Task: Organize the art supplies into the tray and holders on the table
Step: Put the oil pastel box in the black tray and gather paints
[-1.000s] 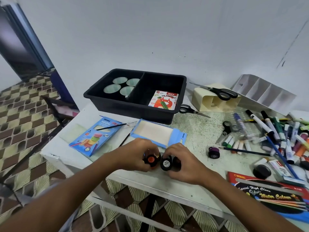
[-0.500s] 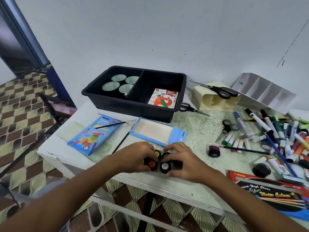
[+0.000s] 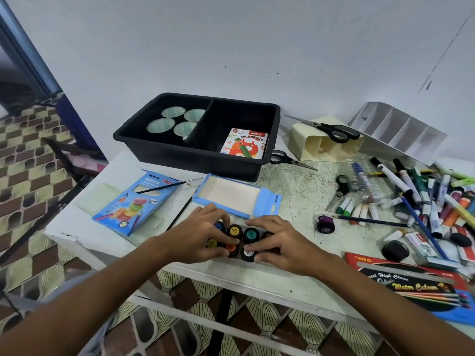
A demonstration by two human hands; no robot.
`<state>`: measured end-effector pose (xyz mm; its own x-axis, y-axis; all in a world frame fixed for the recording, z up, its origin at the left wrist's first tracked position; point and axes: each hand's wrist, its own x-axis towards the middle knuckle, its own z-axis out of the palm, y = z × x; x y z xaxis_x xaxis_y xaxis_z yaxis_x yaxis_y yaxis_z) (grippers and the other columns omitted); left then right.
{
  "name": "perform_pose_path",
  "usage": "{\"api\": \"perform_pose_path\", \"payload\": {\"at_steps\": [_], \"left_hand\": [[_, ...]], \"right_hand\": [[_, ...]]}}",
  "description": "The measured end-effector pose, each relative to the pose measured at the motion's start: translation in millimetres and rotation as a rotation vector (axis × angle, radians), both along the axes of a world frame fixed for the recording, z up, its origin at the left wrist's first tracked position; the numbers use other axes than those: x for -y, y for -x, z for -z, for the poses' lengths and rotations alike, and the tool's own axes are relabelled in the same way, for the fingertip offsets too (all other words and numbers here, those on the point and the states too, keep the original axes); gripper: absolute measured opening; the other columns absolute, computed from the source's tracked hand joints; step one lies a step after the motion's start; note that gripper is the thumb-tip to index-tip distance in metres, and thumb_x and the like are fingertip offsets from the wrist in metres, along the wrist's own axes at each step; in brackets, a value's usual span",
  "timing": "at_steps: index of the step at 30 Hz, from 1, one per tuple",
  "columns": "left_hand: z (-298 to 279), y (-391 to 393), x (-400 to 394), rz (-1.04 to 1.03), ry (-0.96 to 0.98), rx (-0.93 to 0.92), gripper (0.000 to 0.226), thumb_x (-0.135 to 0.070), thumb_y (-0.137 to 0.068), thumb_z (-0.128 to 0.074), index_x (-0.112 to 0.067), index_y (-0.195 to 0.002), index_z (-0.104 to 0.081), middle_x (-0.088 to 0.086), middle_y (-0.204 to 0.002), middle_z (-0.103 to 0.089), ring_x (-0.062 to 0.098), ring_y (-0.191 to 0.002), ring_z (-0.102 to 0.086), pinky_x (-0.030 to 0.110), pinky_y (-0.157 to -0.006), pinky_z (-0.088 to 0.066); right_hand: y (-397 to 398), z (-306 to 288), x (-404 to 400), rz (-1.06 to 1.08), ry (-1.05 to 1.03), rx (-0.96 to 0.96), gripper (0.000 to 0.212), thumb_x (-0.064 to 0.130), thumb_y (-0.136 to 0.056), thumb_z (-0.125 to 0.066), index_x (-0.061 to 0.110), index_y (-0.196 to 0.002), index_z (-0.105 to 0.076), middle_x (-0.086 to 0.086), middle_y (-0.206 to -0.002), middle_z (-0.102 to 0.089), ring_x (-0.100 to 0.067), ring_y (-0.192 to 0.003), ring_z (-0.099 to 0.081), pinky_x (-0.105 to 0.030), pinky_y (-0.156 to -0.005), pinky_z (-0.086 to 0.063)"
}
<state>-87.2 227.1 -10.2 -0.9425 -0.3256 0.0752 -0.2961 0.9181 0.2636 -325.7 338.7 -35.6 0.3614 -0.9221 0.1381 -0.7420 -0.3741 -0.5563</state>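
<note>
While most of the job looks undone, both hands sit low centre of the frame bunching a cluster of small paint pots [image 3: 237,241] near the table's [image 3: 303,191] front edge: left hand [image 3: 191,238] curled round the pots on its side, right hand [image 3: 279,244] with fingers bent over the others, so both are clamped on pots. Just behind them lies an open blue box tray [image 3: 231,195], with the neon pencil box [image 3: 136,201] at mid left and a lone purple pot [image 3: 326,223] to the right. Mid right, a heap of markers [image 3: 424,191] and scissors remains loose. Further back, upper centre, the black tray [image 3: 205,160] holds only four round discs and an oil pastels box [image 3: 245,143]. The cream holder [image 3: 323,146] lies on its side, upper right. Rough call: early stage, bulk left.
</note>
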Motion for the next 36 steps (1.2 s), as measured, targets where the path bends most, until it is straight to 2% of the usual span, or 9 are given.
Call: {"api": "perform_pose_path", "payload": {"at_steps": [4, 8, 11, 17, 22, 25, 30, 33, 36], "left_hand": [[5.6, -2.3, 0.7, -0.038, -0.086, -0.056, 0.03, -0.043, -0.084, -0.072, -0.036, -0.112, -0.072, -0.006, -0.122, -0.052, 0.011, -0.113, -0.039, 0.039, -0.095, -0.038], [11.9, -6.8, 1.8, -0.102, -0.11, -0.147, 0.032, -0.049, -0.079, -0.073, -0.032, -0.106, -0.075, -0.007, -0.119, -0.058, 0.013, -0.111, -0.044, 0.045, -0.091, -0.041], [18.9, -11.9, -1.0, -0.081, -0.018, -0.146, 0.036, -0.055, -0.086, -0.06, -0.033, -0.11, -0.074, -0.004, -0.129, -0.057, 0.017, -0.121, -0.041, 0.048, -0.093, -0.041], [26.5, -22.2, -2.3, -0.005, 0.17, -0.141, 0.036, -0.048, -0.097, -0.047, -0.031, -0.121, -0.068, 0.006, -0.148, -0.044, 0.031, -0.137, -0.035, 0.046, -0.105, -0.032], [24.9, -19.9, -1.0, 0.097, 0.23, -0.123, 0.039, -0.047, -0.095, -0.051, -0.024, -0.121, -0.068, 0.009, -0.148, -0.045, 0.031, -0.138, -0.035, 0.046, -0.104, -0.037], [18.9, -14.8, 1.5, 0.115, 0.22, -0.155, 0.041, -0.046, -0.095, -0.051, -0.019, -0.121, -0.069, 0.012, -0.141, -0.051, 0.032, -0.134, -0.042, 0.046, -0.101, -0.041], [6.0, 23.9, 1.9, 0.067, 0.18, -0.315, 0.039, -0.036, -0.095, -0.054, -0.009, -0.12, -0.068, 0.015, -0.125, -0.06, 0.033, -0.115, -0.055, 0.043, -0.093, -0.047], [0.1, 61.4, -3.0, 0.03, 0.106, -0.398, 0.031, -0.025, -0.091, -0.06, -0.006, -0.114, -0.07, 0.015, -0.121, -0.061, 0.032, -0.109, -0.059, 0.043, -0.089, -0.05], [-2.5, 105.8, -10.6, 0.015, 0.0, -0.384, 0.027, -0.016, -0.084, -0.071, -0.004, -0.109, -0.071, 0.012, -0.113, -0.065, 0.031, -0.104, -0.062, 0.043, -0.087, -0.051]], "right_hand": [[-2.4, 2.6, 3.6, 0.027, -0.002, 0.08, 0.027, 0.03, -0.081, -0.076, 0.027, -0.107, -0.076, 0.007, -0.138, -0.053, -0.011, -0.128, -0.042, -0.045, -0.102, -0.04], [-1.2, 2.1, 3.2, 0.032, 0.008, 0.088, 0.026, 0.028, -0.08, -0.078, 0.025, -0.106, -0.076, 0.004, -0.134, -0.056, -0.01, -0.123, -0.045, -0.039, -0.101, -0.042], [0.1, 0.2, 2.0, 0.008, 0.011, 0.061, 0.027, 0.026, -0.082, -0.076, 0.026, -0.109, -0.076, 0.004, -0.137, -0.055, -0.015, -0.124, -0.047, -0.04, -0.1, -0.043], [-1.6, -4.2, 0.2, -0.005, 0.059, 0.034, 0.026, 0.016, -0.084, -0.07, 0.022, -0.108, -0.076, -0.001, -0.137, -0.056, -0.022, -0.121, -0.05, -0.046, -0.096, -0.044], [-4.1, -4.3, -5.2, -0.079, 0.286, -0.16, 0.023, 0.023, -0.086, -0.069, 0.021, -0.107, -0.076, -0.008, -0.134, -0.058, -0.029, -0.114, -0.056, -0.044, -0.088, -0.047], [-1.6, -4.0, -8.6, -0.082, 0.313, -0.207, 0.025, 0.03, -0.089, -0.065, 0.023, -0.112, -0.074, -0.007, -0.139, -0.055, -0.028, -0.116, -0.054, -0.042, -0.088, -0.045], [2.8, -6.3, -18.6, 0.15, 0.194, 0.021, 0.039, 0.027, -0.091, -0.062, 0.016, -0.127, -0.064, -0.005, -0.132, -0.059, -0.023, -0.12, -0.054, -0.043, -0.095, -0.043], [19.1, -14.9, -25.4, 0.339, 0.223, 0.079, 0.031, 0.013, -0.087, -0.062, 0.008, -0.117, -0.068, -0.006, -0.115, -0.066, -0.024, -0.109, -0.061, -0.043, -0.09, -0.048], [50.0, -26.0, -42.9, 0.535, 0.223, 0.118, 0.021, 0.004, -0.085, -0.064, 0.006, -0.105, -0.072, -0.005, -0.1, -0.069, -0.02, -0.094, -0.064, -0.035, -0.081, -0.052]]}}
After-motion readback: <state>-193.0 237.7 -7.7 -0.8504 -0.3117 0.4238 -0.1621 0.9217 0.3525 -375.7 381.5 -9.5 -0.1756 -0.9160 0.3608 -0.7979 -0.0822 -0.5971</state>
